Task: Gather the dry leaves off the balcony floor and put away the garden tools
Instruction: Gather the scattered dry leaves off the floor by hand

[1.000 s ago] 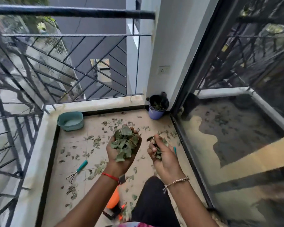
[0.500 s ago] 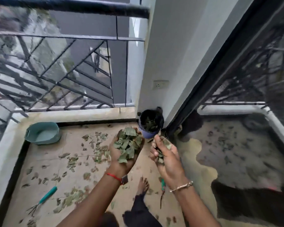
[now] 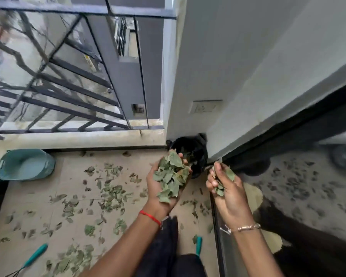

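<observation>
My left hand (image 3: 157,184) is cupped palm up and holds a heap of dry green leaves (image 3: 172,174), its fingertips at the rim of the black-lined bin (image 3: 196,151) in the corner. My right hand (image 3: 228,192) grips a smaller bunch of leaves (image 3: 221,184) just right of the bin. Many loose leaves (image 3: 108,192) lie scattered on the tiled floor. A teal-handled hand rake (image 3: 31,258) lies at the lower left. Another teal-handled tool (image 3: 198,244) lies near my leg.
A teal plastic basket (image 3: 26,163) sits against the balcony kerb at the left. A black metal railing (image 3: 68,92) runs along the far edge. A white wall with a socket (image 3: 206,106) meets a dark glass sliding door (image 3: 308,176) on the right.
I have moved closer to the corner. Both hands with their leaves now reach the bin, and the left hand sits at its rim.
</observation>
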A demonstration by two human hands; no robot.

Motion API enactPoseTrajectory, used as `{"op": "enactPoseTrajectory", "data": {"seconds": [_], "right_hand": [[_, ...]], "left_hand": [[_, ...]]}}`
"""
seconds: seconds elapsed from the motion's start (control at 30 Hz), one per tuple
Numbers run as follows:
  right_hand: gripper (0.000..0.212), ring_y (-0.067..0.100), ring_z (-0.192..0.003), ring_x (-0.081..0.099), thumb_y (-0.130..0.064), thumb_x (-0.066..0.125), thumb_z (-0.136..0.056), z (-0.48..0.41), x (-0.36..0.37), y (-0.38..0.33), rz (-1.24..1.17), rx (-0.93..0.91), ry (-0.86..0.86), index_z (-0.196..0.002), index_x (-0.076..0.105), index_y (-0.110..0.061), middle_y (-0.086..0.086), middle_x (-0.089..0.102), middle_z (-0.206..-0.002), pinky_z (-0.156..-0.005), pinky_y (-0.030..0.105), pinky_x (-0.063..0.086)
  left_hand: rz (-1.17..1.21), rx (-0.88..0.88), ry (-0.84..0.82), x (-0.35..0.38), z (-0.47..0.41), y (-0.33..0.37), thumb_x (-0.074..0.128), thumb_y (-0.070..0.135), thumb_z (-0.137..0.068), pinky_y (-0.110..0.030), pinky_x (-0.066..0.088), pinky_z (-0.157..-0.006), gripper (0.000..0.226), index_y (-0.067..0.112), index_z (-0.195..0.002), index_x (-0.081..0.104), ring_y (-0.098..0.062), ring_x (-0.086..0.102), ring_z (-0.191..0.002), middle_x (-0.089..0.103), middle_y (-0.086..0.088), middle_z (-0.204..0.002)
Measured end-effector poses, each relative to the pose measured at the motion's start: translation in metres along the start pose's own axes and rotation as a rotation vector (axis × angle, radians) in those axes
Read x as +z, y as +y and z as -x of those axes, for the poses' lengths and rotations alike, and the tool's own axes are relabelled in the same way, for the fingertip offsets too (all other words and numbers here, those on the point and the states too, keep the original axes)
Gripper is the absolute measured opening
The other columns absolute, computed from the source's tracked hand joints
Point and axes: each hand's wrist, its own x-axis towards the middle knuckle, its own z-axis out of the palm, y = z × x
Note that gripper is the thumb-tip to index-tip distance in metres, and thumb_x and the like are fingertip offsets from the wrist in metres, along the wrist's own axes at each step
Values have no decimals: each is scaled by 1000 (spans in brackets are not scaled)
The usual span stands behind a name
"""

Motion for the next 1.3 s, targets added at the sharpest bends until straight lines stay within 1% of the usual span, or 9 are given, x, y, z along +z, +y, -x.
{"op": "enactPoseTrajectory", "data": {"seconds": [0.23,0.33,0.5,0.63,0.8,0.97,1.13,1.2,1.3], "right_hand": [[6,4,-51,43,-14,55,-81,-189,-59,88,-47,78,85,-75,52,-13,-5,46,-58,-48,14,38],[19,5,-48,43,-5,54,-87,-261,-84,137,75,132,210,-70,53,-14,-7,48,-54,-49,17,37],[9,10,-72,57,-1,60,-86,-347,-107,188,542,93,312,-86,65,-9,3,62,-77,-69,25,46],[37,25,-116,54,-1,47,-90,-382,-117,198,902,168,235,-126,56,-4,13,57,-126,-101,37,43],[31,29,-108,60,6,47,-87,-371,-106,169,1289,92,181,-110,67,0,16,65,-115,-94,29,46],[18,33,-99,62,-12,59,-87,-323,-70,112,1735,34,-192,-97,70,-1,18,68,-102,-83,34,49],[25,33,-108,56,-17,50,-92,-246,6,44,2021,17,-569,-109,59,-1,17,60,-116,-88,35,46],[28,32,-111,56,-15,48,-93,-209,44,24,2091,-58,-693,-117,55,-1,18,58,-121,-90,34,45],[32,31,-115,52,-19,45,-95,-153,101,5,2134,-175,-917,-122,52,-3,18,53,-127,-92,34,41]], "left_hand": [[28,-44,187,-79,-193,-27,57,25,-76,-31,53,-73,24,10,-80,74,-22,65,-72,70,-7,-82],[18,-86,261,-117,-271,-39,36,26,-96,-24,54,-58,51,11,-66,75,-19,67,-61,70,-6,-70],[-169,-62,413,-123,-342,-47,27,43,-101,-39,44,-93,49,13,-137,45,-30,56,-113,61,-14,-121],[-343,-116,412,-115,-361,-50,22,40,-103,-37,42,-88,51,7,-136,42,-25,57,-90,64,-13,-113],[-632,-204,416,-115,-355,-40,41,38,-98,-36,52,-82,44,4,-120,60,-30,63,-96,69,-15,-105],[-1297,-78,258,-63,-293,-6,52,15,-94,-29,46,-86,31,-3,-117,62,-17,56,-101,63,-7,-114],[-1896,-49,106,13,-190,47,52,35,-86,-27,40,-86,43,6,-114,66,-28,54,-115,62,-15,-123],[-2005,-3,112,34,-137,71,47,43,-74,-27,40,-82,58,6,-115,65,-29,55,-112,62,-16,-122],[-2154,79,234,50,-60,106,53,32,-90,-29,38,-91,45,7,-127,56,-30,49,-120,54,-17,-132]]}}
